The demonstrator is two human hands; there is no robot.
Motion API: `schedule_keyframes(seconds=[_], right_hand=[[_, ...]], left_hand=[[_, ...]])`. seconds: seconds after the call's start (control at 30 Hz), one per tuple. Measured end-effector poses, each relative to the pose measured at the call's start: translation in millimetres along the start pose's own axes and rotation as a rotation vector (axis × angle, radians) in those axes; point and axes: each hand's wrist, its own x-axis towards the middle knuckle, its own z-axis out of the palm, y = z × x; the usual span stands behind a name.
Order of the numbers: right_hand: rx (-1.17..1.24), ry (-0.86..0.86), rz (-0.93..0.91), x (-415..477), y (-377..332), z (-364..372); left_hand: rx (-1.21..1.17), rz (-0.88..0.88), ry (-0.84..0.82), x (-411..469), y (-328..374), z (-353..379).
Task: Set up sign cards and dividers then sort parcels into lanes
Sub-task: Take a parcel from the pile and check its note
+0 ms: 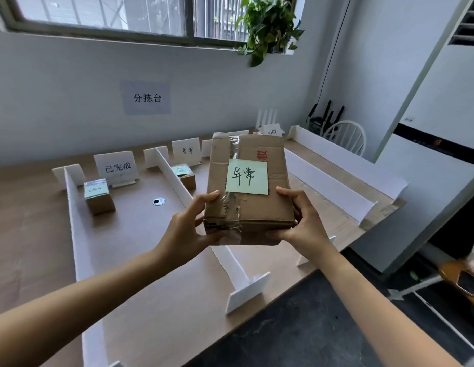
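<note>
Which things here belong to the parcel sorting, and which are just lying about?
Job: large parcel, held by left hand and right hand; sign cards; dividers; two small parcels in lanes.
Lying about: plant, chair, air conditioner.

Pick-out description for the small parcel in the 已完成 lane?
On the wooden table, take the leftmost lane between white dividers, with the printed sign card at its back. The small parcel stands front-left of that card, green note on top; its twin sits one lane right, by a handwritten card.
</note>
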Motion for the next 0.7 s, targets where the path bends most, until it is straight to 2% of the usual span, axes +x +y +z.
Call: schedule_keyframes(seconds=[0.4,0.57,0.7], right_hand=[[-0.112,-0.160,-0.010,92.4,71.5,-108.1],[-0.115,-0.212,0.021,117.3,105.7,-118.8],[-0.145,-0.230,0.066,130.1,128.6,-114.4]], left_hand=[[-0.009,-0.138,0.126,72.5,-18.2,111.0],[0.029,-0.223,0.191,80.5,-38.3,141.9],[0.071,-0.290,0.174,85.3,-51.1,154.5]])
